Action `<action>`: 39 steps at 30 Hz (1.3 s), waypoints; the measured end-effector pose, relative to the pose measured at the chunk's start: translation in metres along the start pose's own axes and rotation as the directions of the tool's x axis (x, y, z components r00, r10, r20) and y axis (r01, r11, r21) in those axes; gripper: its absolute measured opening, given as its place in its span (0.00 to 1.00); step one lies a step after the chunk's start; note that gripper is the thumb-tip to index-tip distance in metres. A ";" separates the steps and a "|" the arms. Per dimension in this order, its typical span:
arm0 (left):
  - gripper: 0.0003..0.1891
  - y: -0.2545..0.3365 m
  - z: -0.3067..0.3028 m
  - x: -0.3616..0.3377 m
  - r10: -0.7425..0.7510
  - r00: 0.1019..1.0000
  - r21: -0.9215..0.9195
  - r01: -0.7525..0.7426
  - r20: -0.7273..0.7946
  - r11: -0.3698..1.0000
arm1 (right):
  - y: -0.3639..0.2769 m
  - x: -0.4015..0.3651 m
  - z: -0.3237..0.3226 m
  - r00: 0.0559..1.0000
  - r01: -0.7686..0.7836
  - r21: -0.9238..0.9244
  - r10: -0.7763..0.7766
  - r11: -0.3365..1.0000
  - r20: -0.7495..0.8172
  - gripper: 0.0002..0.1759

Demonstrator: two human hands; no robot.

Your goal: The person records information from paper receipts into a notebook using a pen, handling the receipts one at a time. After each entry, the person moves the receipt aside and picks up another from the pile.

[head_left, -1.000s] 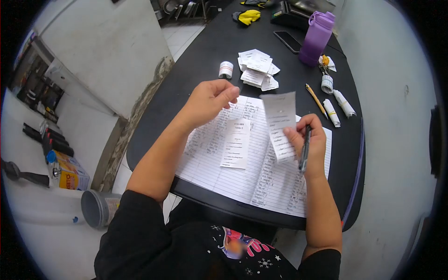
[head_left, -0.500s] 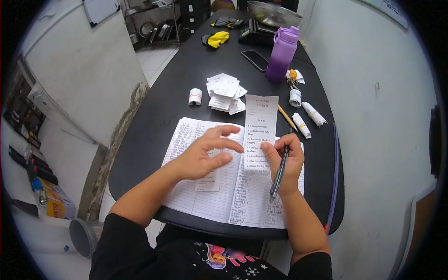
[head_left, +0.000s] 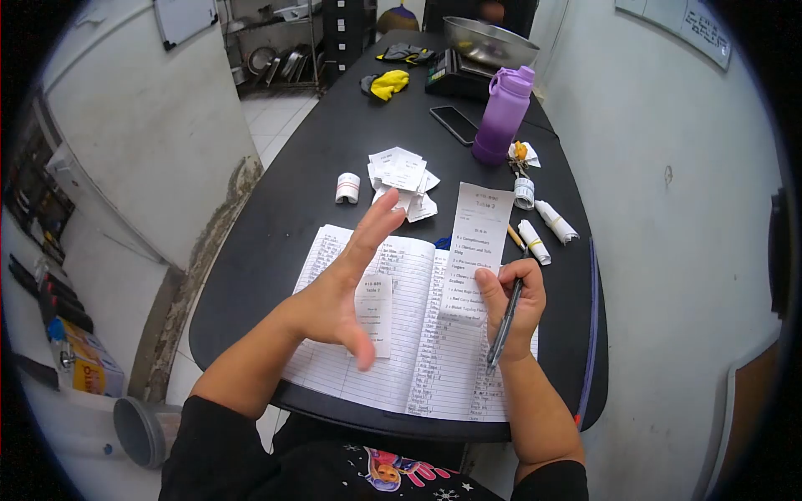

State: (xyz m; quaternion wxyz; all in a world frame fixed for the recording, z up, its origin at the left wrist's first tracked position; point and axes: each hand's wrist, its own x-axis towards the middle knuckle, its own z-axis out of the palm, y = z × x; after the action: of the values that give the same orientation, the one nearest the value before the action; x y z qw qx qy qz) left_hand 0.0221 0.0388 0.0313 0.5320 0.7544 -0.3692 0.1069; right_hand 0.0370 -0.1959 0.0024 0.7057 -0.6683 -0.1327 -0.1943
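My left hand (head_left: 338,288) is open above the left page of an open lined notebook (head_left: 326,380), thumb and fingers spread wide, holding nothing. Under it, a small paper slip (head_left: 375,313) lies on that page. My right hand (head_left: 516,313) pinches a long printed receipt (head_left: 483,225) upright over the right page and also holds a dark pen (head_left: 504,330), its tip pointing down. Both pages carry handwritten columns. Beyond the notebook sit a pile of receipts (head_left: 401,171) and a curled paper roll (head_left: 347,188).
On the black table (head_left: 242,309) stands a purple bottle (head_left: 504,113) beside a phone (head_left: 454,124). Rolled papers (head_left: 555,221) and keys (head_left: 520,165) lie to the right. Farther back are yellow-grey gloves (head_left: 388,84) and a scale with a metal bowl (head_left: 489,42). A wall is at right.
My left hand has opened wider, its fingers now pointing up and its thumb down, uncovering more of the slip. The receipt in my right hand has shifted slightly right and tilted.
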 end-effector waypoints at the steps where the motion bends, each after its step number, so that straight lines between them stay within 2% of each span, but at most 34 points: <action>1: 0.66 0.000 0.000 0.000 -0.027 1.000 -0.053 0.027 0.005 0.998 | 0.000 0.000 0.000 1.000 -0.001 0.002 0.001 1.000 -0.004 0.14; 3: 0.64 -0.002 0.002 -0.001 -0.081 0.997 -0.157 0.083 0.021 0.984 | -0.001 0.000 0.000 1.000 -0.001 -0.001 0.001 1.000 -0.009 0.14; 6: 0.59 -0.008 0.006 -0.003 -0.079 0.997 -0.215 0.077 0.000 0.973 | -0.001 0.000 0.000 1.000 0.001 -0.005 -0.001 1.000 -0.010 0.14; 9: 0.56 -0.008 0.007 -0.004 -0.099 0.994 -0.180 0.088 -0.053 0.980 | 0.000 0.001 0.000 1.000 0.005 0.005 -0.005 1.000 -0.008 0.14; 12: 0.56 -0.009 0.006 -0.002 -0.228 0.969 -0.143 0.212 -0.099 0.967 | 0.001 0.000 -0.001 1.000 0.014 0.007 -0.014 1.000 -0.004 0.14; 15: 0.46 -0.003 0.004 -0.002 -0.218 0.974 -0.144 0.206 -0.067 0.968 | -0.001 0.000 0.000 1.000 0.018 -0.003 -0.018 1.000 -0.001 0.13; 18: 0.33 -0.009 0.010 -0.004 -0.115 0.993 -0.200 0.113 -0.001 0.973 | -0.002 -0.001 0.001 1.000 0.009 0.006 -0.009 1.000 0.008 0.13; 21: 0.31 -0.008 0.020 -0.004 -0.086 0.993 -0.245 0.104 0.083 0.964 | -0.003 -0.003 0.002 1.000 0.011 0.012 -0.011 1.000 0.016 0.13; 25: 0.33 -0.004 0.028 -0.005 -0.091 0.980 -0.247 0.133 0.177 0.960 | -0.001 -0.006 0.002 0.999 0.022 0.018 -0.022 1.000 0.040 0.13; 29: 0.40 -0.005 0.035 -0.007 -0.093 0.964 -0.295 0.167 0.248 0.941 | -0.002 -0.009 0.005 0.998 0.013 0.051 -0.016 0.999 0.062 0.13; 32: 0.44 -0.002 0.035 -0.006 -0.135 0.953 -0.319 0.221 0.271 0.922 | -0.003 -0.012 0.007 0.997 0.005 0.034 -0.007 0.999 0.079 0.13; 35: 0.46 0.000 0.034 -0.006 -0.164 0.949 -0.308 0.247 0.270 0.919 | -0.003 -0.014 0.010 0.994 -0.050 0.099 0.040 0.994 0.100 0.13; 39: 0.45 -0.002 0.034 -0.007 -0.173 0.950 -0.322 0.254 0.260 0.912 | 0.000 -0.014 0.008 0.990 -0.039 0.038 0.034 0.999 0.140 0.12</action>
State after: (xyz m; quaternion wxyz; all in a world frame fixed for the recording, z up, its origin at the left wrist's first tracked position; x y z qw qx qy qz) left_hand 0.0108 0.0124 0.0127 0.6215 0.6903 -0.3550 -0.1064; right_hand 0.0250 -0.1866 -0.0033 0.7115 -0.6682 -0.1732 -0.1317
